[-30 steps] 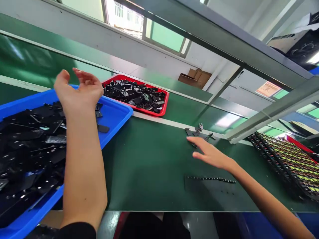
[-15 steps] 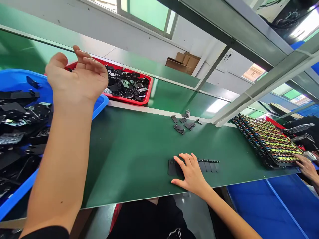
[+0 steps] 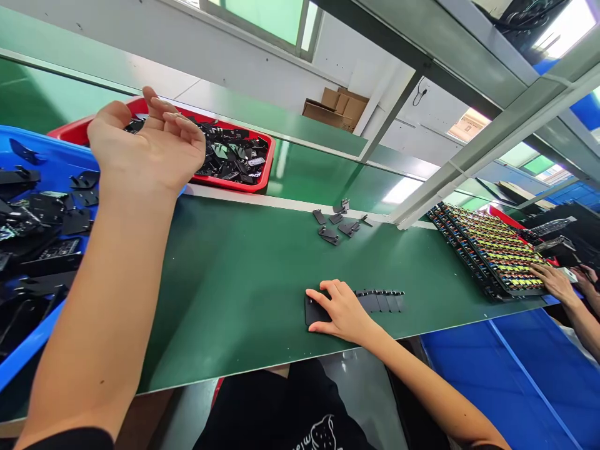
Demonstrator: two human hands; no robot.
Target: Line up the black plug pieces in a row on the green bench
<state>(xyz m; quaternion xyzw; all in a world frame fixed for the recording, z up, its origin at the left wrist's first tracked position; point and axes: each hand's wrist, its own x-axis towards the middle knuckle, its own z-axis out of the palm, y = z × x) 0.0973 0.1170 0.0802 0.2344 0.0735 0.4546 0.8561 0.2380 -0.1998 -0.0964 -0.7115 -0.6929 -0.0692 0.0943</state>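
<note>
My left hand (image 3: 147, 147) is raised over the blue bin's edge, in front of the red bin (image 3: 268, 167). Its palm faces up, the fingers are loosely bent and apart, and nothing shows in it. On the green table, my right hand (image 3: 340, 312) spans the left end of a row of thin black plates (image 3: 382, 301). Thumb and index finger lie at opposite edges of the leftmost black plate (image 3: 315, 311), gripping it. The palm hides part of the row. Small loose black pieces (image 3: 329, 235) lie beyond it, near the white strip.
A blue bin (image 3: 28, 140) full of black plastic parts stands at the left; the red bin holds similar parts. At the right are stacked trays (image 3: 492, 250) of small colourful components, with a co-worker's hand (image 3: 555, 281) touching them. A metal post (image 3: 435, 187) rises behind the table.
My right hand has shifted left along the row and its fingers have closed on the end plate's edges. My left hand stays raised, almost unchanged. The view has turned slightly.
</note>
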